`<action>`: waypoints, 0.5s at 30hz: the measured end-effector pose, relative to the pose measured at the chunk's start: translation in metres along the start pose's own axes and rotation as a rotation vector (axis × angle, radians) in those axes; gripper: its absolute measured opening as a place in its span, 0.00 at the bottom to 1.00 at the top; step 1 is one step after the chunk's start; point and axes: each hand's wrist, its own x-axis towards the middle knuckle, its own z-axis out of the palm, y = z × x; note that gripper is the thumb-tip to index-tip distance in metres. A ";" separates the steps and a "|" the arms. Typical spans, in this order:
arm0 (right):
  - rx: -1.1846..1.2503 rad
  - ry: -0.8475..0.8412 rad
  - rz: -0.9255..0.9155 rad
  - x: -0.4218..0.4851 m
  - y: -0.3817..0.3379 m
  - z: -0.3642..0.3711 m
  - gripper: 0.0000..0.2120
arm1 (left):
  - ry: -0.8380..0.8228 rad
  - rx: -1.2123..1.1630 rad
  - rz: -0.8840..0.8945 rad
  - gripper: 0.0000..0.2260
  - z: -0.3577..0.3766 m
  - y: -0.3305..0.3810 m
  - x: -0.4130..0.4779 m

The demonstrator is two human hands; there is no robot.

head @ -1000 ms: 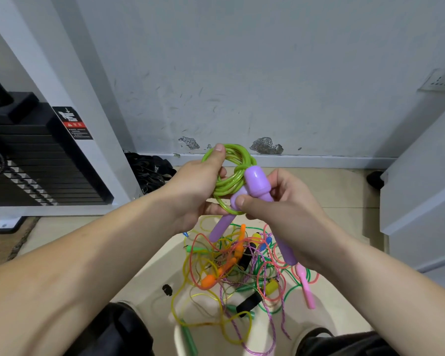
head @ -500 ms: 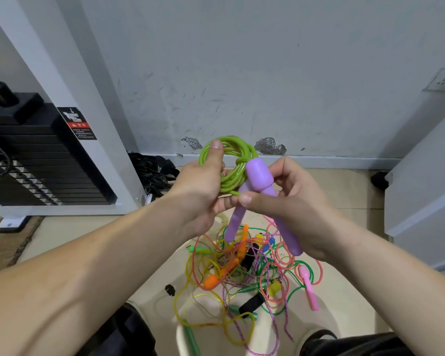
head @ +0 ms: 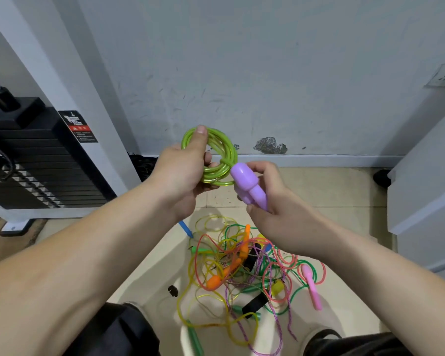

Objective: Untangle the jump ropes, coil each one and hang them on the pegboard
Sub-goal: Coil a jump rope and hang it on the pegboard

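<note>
Above the tiled floor, left hand clasps the green coil; right hand grips purple handles.

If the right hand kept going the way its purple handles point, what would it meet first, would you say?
Most likely the green rope coil held in the left hand: the purple handles in the right hand aim up-left, their tip already touching it.

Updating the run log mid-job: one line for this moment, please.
stage: coiling | left hand: holds green rope coil | right hand: holds purple handles | tangled rope pile: on floor | pegboard: not visible
</note>
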 end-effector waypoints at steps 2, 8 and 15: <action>-0.064 -0.084 0.047 -0.001 0.004 -0.005 0.11 | 0.021 0.017 -0.032 0.16 -0.002 0.001 0.005; -0.090 -0.230 0.002 -0.002 -0.006 -0.012 0.08 | -0.016 -0.157 -0.152 0.13 -0.006 0.010 0.020; 0.066 -0.094 0.109 -0.005 0.001 -0.010 0.01 | -0.158 -0.106 -0.203 0.14 -0.006 0.005 0.016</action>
